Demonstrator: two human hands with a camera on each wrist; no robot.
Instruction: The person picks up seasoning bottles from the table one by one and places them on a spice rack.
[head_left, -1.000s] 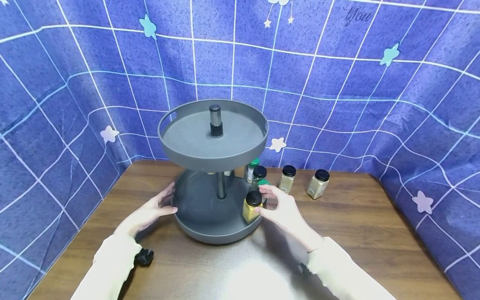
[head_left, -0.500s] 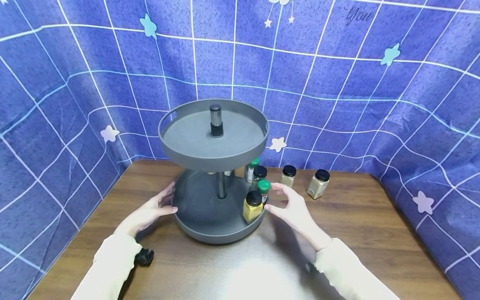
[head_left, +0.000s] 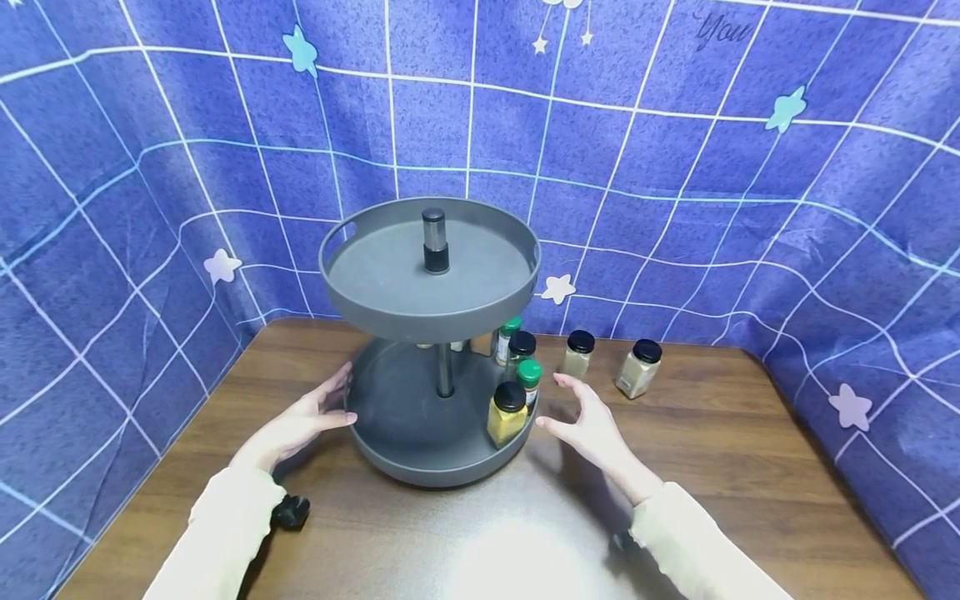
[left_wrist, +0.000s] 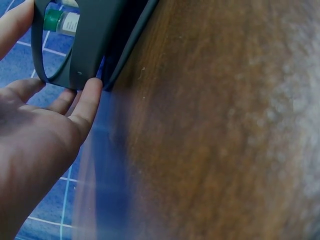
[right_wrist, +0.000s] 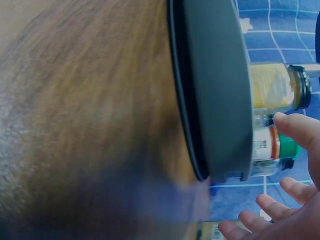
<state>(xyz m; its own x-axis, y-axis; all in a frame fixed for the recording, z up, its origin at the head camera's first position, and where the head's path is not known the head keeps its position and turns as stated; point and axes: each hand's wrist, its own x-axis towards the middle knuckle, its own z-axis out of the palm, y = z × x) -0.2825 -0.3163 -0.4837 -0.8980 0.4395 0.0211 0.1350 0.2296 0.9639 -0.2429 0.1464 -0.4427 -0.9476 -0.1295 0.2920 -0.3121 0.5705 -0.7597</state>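
Observation:
A grey two-tier round rack has an upper tray (head_left: 431, 287) over a lower tray (head_left: 405, 450) on the wooden table. Spread along the lower tray's left side, my left hand (head_left: 294, 427) touches its wall with nearly straight fingertips (left_wrist: 92, 87). Just right of that tray, my right hand (head_left: 592, 425) holds nothing, its fingers apart. Nearest to it on the tray stand a yellow-filled jar with black lid (head_left: 506, 417) and a green-capped spice bottle (head_left: 528, 379). Behind them are a black-lidded jar (head_left: 520, 350) and another green-capped bottle (head_left: 504, 342).
Two black-lidded spice jars stand on the table (head_left: 712, 467) right of the rack: a nearer-in jar (head_left: 576, 354) and a farther-right jar (head_left: 637, 371). The upper tray overhangs the back of the lower one, partly hiding several containers. A blue patterned curtain (head_left: 660, 167) encloses the table.
My right hand has let go of the yellow-filled jar and drawn back to the right, uncovering the green-capped bottle. The left hand keeps its place at the lower tray.

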